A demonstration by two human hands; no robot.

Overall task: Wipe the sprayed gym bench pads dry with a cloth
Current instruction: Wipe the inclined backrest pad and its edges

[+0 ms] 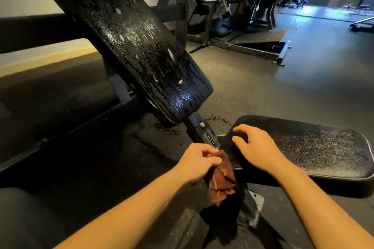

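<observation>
Loosely curled, empty, right hand [255,148] is over the seat pad [315,147] — left hand [196,162] pinches the cloth [222,181].

- The long black padded backrest pad [131,42], beaded with droplets, runs out of the top edge at the far left, so its upper end is unseen.
- The black padded seat pad [315,147] is clipped by the right edge; the right hand [257,147] covers part of its left end.
- The top of the crumpled reddish-brown cloth [222,180] is hidden under the left hand [198,162]; its lower end is lost in shadow.
- The markings on the dark metal adjustment post [204,133] are too small to read.
- The far black gym machines [242,12] are blurred.
- The bottom edge cuts off both forearms.
</observation>
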